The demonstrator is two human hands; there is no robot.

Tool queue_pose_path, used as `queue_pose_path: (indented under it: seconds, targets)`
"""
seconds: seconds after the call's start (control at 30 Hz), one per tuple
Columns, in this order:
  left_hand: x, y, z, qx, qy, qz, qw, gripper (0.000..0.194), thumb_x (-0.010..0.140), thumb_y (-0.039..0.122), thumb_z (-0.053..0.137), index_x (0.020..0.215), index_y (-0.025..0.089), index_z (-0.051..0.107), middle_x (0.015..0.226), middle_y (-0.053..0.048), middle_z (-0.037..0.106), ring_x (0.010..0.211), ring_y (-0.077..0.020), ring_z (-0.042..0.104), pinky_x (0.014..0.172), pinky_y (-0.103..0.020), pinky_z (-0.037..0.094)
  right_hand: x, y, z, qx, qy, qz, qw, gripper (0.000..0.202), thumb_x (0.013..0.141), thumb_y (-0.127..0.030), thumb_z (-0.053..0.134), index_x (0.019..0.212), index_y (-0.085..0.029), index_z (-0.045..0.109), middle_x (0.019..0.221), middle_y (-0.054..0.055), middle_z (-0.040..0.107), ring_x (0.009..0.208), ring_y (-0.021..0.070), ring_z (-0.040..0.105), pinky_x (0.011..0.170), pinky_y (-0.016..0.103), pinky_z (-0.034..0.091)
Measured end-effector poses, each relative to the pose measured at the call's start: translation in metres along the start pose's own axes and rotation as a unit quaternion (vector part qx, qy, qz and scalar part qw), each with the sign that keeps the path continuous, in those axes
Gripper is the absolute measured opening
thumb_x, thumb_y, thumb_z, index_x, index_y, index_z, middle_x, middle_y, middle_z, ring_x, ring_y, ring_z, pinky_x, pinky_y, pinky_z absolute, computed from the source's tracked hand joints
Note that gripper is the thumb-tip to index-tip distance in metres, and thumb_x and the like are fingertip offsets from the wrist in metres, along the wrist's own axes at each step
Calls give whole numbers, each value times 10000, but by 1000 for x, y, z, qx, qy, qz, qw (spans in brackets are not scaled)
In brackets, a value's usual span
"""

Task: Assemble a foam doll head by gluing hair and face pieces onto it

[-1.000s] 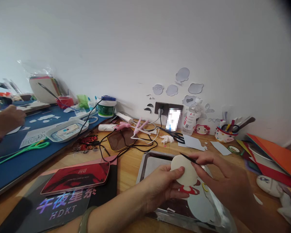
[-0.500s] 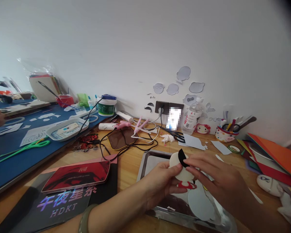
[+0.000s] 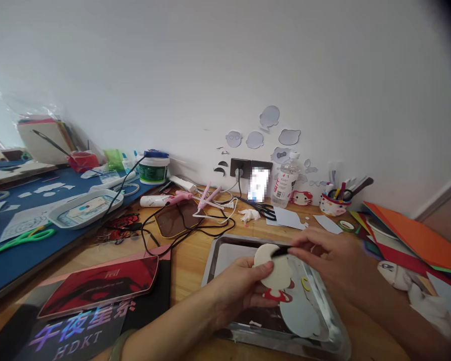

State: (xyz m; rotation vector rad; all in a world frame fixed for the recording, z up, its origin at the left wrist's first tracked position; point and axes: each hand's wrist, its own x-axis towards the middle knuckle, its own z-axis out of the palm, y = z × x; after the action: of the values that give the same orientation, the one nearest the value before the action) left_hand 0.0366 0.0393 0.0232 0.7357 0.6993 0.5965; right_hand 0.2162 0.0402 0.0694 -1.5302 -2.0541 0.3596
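My left hand (image 3: 250, 281) is closed round a cream paper doll figure (image 3: 281, 275) with a round head and a red-and-white lower part, its thumb across the front. Between the fingertips of my right hand (image 3: 317, 250) is a black cutout piece (image 3: 280, 252), its edge at the top right of the doll's head. Whether the piece touches the head I cannot tell. Both hands are above a metal tray (image 3: 334, 321) holding a pale rounded cutout (image 3: 300, 316) and a small yellow curved piece (image 3: 305, 285).
Behind the tray lie black scissors (image 3: 268, 213), white paper (image 3: 285, 218) and a crumpled tissue (image 3: 250, 215). A pen cup (image 3: 334, 204) and a clear bottle (image 3: 284, 183) stand by the wall. Cables and a pink glue gun (image 3: 184, 197) lie left, coloured sheets (image 3: 417, 228) right.
My right hand has drawn the black piece up and to the right, tilting it away from the doll's head. The view has turned slightly right. My left hand keeps its hold.
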Motion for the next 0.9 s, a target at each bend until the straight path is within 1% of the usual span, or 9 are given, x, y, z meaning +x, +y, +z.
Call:
queue_pose_path:
  seconds: [0.07, 0.13, 0.2, 0.3, 0.43, 0.57, 0.63, 0.8, 0.9]
  targets:
    - [1, 0, -1, -5, 1, 5, 1000, 290, 803, 269, 483, 1009, 83, 567, 972, -152, 615, 718, -124, 625, 575, -160, 484, 1, 2, 0, 71, 17, 63, 995, 181, 736, -395, 539, 723, -223, 592, 701, 1, 626, 635, 153, 574, 549, 267, 450]
    - [2, -1, -2, -7, -6, 7, 1000, 296, 807, 273, 478, 1010, 77, 566, 977, -160, 612, 734, -129, 625, 581, -160, 485, 2, 3, 3, 149, 20, 91, 984, 207, 714, -416, 559, 756, -217, 593, 741, 13, 639, 661, 155, 587, 553, 256, 464]
    - [2, -1, -2, -7, -13, 9, 1000, 299, 809, 276, 474, 1011, 76, 567, 975, -161, 611, 738, -128, 625, 585, -159, 485, 3, 5, 6, 203, 3, 91, 975, 216, 698, -410, 579, 787, -214, 599, 756, 15, 645, 676, 151, 595, 570, 249, 474]
    - [1, -1, -1, -10, -12, 8, 1000, 290, 812, 272, 472, 1015, 87, 567, 970, -150, 612, 701, -108, 622, 581, -156, 482, 4, 6, 13, 229, -33, 81, 969, 216, 702, -392, 576, 826, -219, 614, 741, 7, 651, 675, 144, 598, 577, 247, 476]
    - [0, 0, 1, -15, -8, 8, 1000, 267, 810, 257, 476, 1009, 102, 567, 958, -129, 614, 640, -82, 610, 569, -158, 479, 4, 2, 18, 200, -54, 63, 976, 237, 727, -376, 549, 880, -218, 637, 786, 19, 663, 705, 164, 600, 605, 286, 482]
    - [0, 0, 2, -17, -3, 12, 1000, 255, 791, 268, 507, 973, 105, 581, 903, -112, 628, 673, -104, 618, 576, -167, 478, 1, -5, 17, 155, -22, 26, 987, 204, 759, -323, 521, 885, -230, 652, 875, 31, 660, 807, 187, 592, 673, 320, 482]
    - [0, -1, 3, -17, -3, 14, 1000, 253, 784, 273, 516, 959, 104, 585, 897, -111, 628, 680, -109, 621, 567, -162, 473, 0, -7, 17, 124, -8, 5, 992, 191, 770, -301, 512, 887, -240, 650, 858, 27, 653, 781, 181, 590, 637, 309, 485]
    - [0, 0, 2, -23, -9, 20, 999, 232, 803, 261, 485, 952, 108, 577, 888, -106, 625, 674, -106, 621, 541, -147, 462, -2, -7, 22, 36, 36, -63, 997, 188, 782, -280, 507, 925, -245, 623, 765, 13, 591, 592, 123, 530, 487, 247, 447]
    - [0, -1, 1, -31, -17, 31, 999, 233, 801, 266, 490, 950, 109, 577, 879, -100, 621, 667, -97, 613, 560, -155, 468, -3, -8, 21, -6, 44, -106, 993, 213, 787, -266, 499, 975, -254, 596, 847, 19, 566, 629, 120, 524, 497, 239, 447]
